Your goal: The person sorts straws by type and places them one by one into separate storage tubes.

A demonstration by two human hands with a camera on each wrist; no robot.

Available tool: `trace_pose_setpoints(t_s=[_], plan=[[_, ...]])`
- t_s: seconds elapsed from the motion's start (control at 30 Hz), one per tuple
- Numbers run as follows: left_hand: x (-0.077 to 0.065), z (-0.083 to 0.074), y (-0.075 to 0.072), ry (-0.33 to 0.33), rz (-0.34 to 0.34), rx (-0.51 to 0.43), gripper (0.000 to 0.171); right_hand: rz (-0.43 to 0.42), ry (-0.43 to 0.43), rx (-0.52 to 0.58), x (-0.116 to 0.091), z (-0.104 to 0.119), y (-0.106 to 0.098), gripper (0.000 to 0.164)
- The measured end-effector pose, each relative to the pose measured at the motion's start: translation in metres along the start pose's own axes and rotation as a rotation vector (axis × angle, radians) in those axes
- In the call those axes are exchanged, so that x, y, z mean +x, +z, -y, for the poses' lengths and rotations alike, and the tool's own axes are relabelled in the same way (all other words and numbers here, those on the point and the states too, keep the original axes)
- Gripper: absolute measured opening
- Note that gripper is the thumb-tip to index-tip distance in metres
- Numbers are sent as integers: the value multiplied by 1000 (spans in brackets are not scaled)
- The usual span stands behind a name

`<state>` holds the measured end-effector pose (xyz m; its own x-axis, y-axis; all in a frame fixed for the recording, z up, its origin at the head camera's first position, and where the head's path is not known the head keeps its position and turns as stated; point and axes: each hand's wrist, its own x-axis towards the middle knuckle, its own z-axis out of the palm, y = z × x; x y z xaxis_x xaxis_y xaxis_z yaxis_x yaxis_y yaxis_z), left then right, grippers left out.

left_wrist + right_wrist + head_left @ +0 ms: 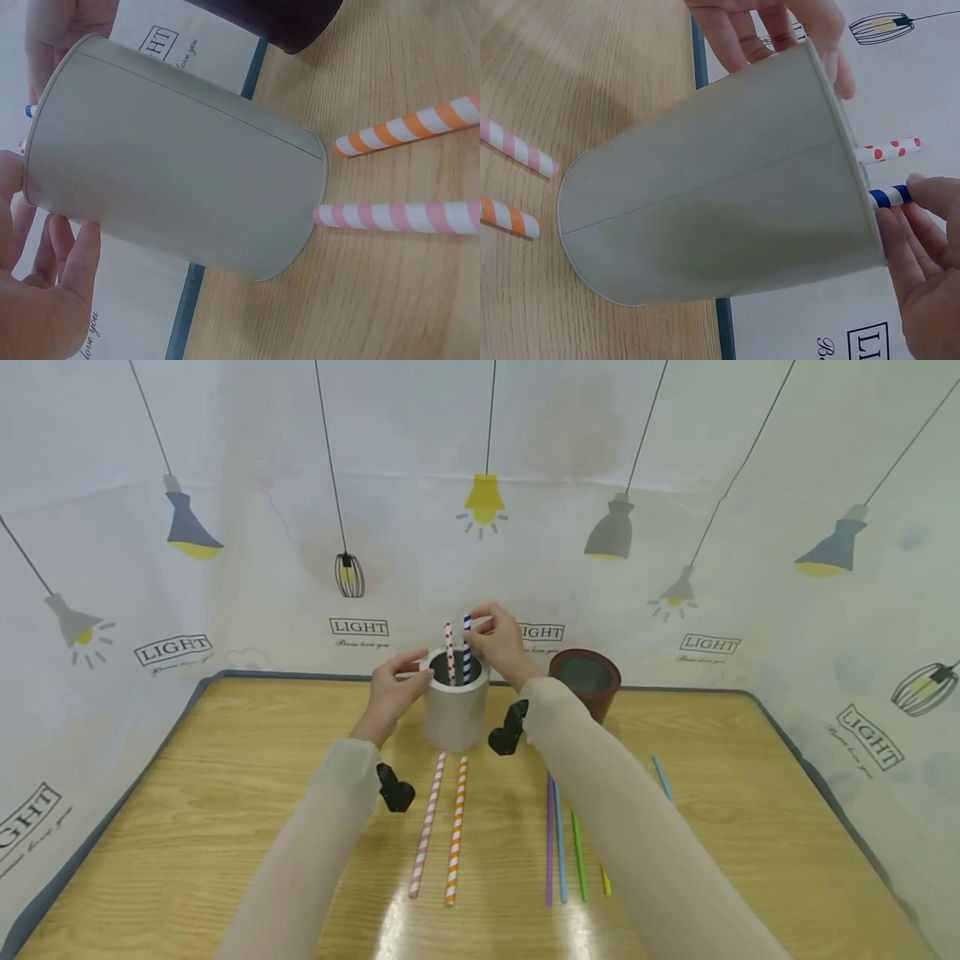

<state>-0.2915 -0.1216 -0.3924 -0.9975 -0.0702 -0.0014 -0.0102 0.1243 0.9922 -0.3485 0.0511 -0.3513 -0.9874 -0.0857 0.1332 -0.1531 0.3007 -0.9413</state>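
Observation:
A white cylindrical container [455, 718] stands upright at the back of the table. My left hand [395, 689] grips its left rim, the thumb at the edge and the fingers against the outer wall in the left wrist view. Over the right side of the opening, my right hand [498, 642] pinches the top of a blue-and-white striped paper straw [889, 196], whose lower part is inside the container. Beside it leans a white straw with red dots [889, 151]. Pink-striped [427, 827] and orange-striped [457, 831] straws lie in front of the container.
A dark brown container [606, 693] stands to the right, partly behind my right sleeve. Purple [550, 843], blue [560, 843], green [579, 856] and yellow [606, 882] straws lie near that forearm, with another blue straw [662, 777] beyond it. A lamp-patterned sheet [420, 527] borders the table.

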Motion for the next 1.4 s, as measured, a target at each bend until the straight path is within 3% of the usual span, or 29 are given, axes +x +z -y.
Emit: trace_pose_setpoints(t_s=[0.5,0.67,0.97,1.17,1.4], plan=[[-4,7,13,-9,1,-39,41,-28,-39,-202,-17,-10,2,29],[-3,7,15,11,2,-42,41,-35,-25,-159,-14,-10,-2,30],[0,6,12,23,-4,-23,41,3,81,-1,-8,-4,-11,29],[0,7,4,2,-23,-17,41,85,115,23,-17,1,-12,32],[2,3,1,11,-2,-36,42,97,102,12,-30,4,-20,32]])
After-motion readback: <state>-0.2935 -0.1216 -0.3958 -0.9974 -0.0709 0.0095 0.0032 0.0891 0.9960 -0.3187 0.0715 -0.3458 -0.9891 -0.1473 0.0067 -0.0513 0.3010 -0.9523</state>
